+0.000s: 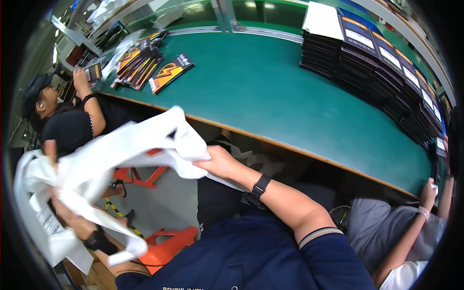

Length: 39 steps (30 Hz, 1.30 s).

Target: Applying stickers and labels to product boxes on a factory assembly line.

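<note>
A long white strip [104, 147], smooth like label backing paper, hangs in loose loops in front of me, below the bench edge. My right hand [217, 162] pinches its right end between thumb and fingers. At the far left, loops of the strip lie around my left hand [65, 205], which bears them. One digit points up beside the strip; the other fingers are covered and smeared by motion. A printed label [48, 222] shows on the strip near my left wrist.
On the green bench [241, 96] lie a pile of flat packs [137, 63] and one yellow-black pack [171, 72]. Black boxes [382, 67] are stacked at right. A co-worker [67, 116] sits left, another [401, 227] right. Red stools [171, 246] stand below.
</note>
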Available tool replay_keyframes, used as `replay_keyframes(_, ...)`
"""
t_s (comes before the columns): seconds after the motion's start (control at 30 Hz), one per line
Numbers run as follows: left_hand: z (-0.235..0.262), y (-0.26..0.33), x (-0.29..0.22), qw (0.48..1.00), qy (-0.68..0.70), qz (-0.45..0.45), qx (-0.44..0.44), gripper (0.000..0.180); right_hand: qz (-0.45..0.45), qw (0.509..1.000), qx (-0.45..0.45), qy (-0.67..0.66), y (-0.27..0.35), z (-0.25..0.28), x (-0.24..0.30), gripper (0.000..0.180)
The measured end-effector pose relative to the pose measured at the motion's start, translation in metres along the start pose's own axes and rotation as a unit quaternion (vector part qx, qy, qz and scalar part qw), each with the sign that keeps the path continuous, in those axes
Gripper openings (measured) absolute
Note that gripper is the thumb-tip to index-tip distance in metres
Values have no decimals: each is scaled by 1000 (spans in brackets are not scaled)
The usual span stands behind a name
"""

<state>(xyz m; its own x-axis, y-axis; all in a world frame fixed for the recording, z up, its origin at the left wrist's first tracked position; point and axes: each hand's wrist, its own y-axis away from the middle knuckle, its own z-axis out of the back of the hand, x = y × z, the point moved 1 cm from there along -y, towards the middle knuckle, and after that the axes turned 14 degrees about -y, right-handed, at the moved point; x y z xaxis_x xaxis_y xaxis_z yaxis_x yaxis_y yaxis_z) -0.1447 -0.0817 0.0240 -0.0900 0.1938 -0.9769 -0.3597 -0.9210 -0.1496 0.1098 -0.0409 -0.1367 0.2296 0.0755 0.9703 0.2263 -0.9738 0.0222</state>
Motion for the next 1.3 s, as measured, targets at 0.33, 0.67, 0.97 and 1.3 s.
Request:
replay_keyframes(0.33,-98,-37,26,957,37,71,278,55,348,919,-34,185,37,-51,99,27)
replay_keyframes(0.67,-110,-43,23,915,42,97,389,54,162,978,129,27,75,-19,83,113)
replay_keyframes(0.97,-157,-72,43,838,42,127,530,53,94,983,-129,-88,125,37,48,50)
replay_keyframes(1.3,-249,-99,82,713,28,194,673,52,57,884,-443,139,330,63,58,32)
